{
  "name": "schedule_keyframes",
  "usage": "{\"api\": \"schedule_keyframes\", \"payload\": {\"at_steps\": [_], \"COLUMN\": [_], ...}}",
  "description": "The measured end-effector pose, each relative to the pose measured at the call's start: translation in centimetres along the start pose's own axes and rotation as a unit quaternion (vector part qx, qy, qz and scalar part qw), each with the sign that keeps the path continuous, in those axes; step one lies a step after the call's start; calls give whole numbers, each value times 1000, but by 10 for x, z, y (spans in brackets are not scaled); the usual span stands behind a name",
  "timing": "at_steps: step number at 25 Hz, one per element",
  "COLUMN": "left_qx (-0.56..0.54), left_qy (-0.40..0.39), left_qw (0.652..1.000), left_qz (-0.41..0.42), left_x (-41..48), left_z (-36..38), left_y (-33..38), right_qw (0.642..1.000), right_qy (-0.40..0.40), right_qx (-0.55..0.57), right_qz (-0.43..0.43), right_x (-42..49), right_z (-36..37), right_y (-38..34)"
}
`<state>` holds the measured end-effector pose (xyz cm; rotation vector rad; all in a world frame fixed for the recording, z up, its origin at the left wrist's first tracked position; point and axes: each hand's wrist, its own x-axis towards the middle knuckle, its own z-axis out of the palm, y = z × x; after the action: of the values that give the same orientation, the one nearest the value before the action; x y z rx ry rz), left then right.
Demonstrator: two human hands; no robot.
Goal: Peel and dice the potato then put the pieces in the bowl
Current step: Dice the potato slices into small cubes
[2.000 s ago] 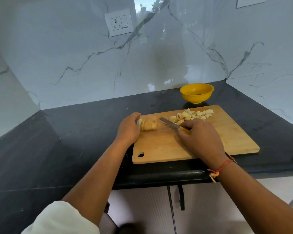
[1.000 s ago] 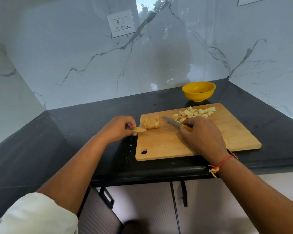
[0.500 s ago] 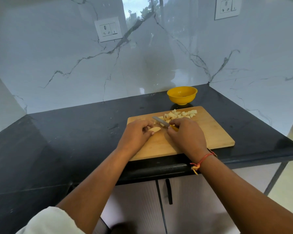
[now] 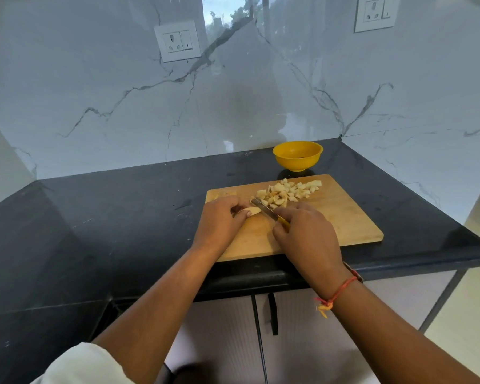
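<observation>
Home kitchen, indicated by black stone countertop (image 4: 108, 217), marble-look wall (image 4: 94, 79), wall socket (image 4: 177, 41), cabinet doors (image 4: 225, 342) beneath, wooden chopping board (image 4: 344, 217).

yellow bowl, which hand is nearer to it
Right. The right hand, gripping the knife, is directly before the yellow bowl; the left hand is farther off, to its left.

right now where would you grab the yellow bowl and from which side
Probably the rim of the yellow bowl, pinched from above on its right side. It stands upright, mouth open, flaring over a narrow foot; the diced potato and cutting board crowd its near side.
</observation>
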<state>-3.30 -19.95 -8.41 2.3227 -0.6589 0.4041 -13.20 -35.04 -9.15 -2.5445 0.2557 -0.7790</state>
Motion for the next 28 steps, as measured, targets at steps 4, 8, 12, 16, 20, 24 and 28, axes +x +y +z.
{"api": "schedule_keyframes", "payload": {"at_steps": [4, 8, 12, 16, 20, 24, 28], "left_qx": [-4, 4, -7, -9, -13, -7, -13], "left_qy": [5, 4, 0, -4, -5, 10, 17], "left_qw": [1000, 1000, 1000, 1000, 1000, 1000, 999], "left_qz": [-3, -2, -4, -2, 4, -11, -25], "left_x": [1, 1, 1, 1, 1, -1, 0], "left_z": [2, 4, 4, 2, 3, 4, 4], "left_y": [0, -1, -3, -3, -3, 0, 0], "right_qw": [1000, 999, 998, 997, 997, 994, 984], "right_qy": [3, 2, -11, -15, -44, -43, -39], "right_qx": [-15, -32, -55, -66, -68, -97, -155], "right_qz": [-7, -15, -29, -26, -10, -29, -76], "right_x": [-4, -4, -4, 4, 15, 10, 0], "right_z": [-2, -2, 0, 5, 13, 10, 4], "right_y": [-4, -4, -7, -9, -12, -11, -10]}}
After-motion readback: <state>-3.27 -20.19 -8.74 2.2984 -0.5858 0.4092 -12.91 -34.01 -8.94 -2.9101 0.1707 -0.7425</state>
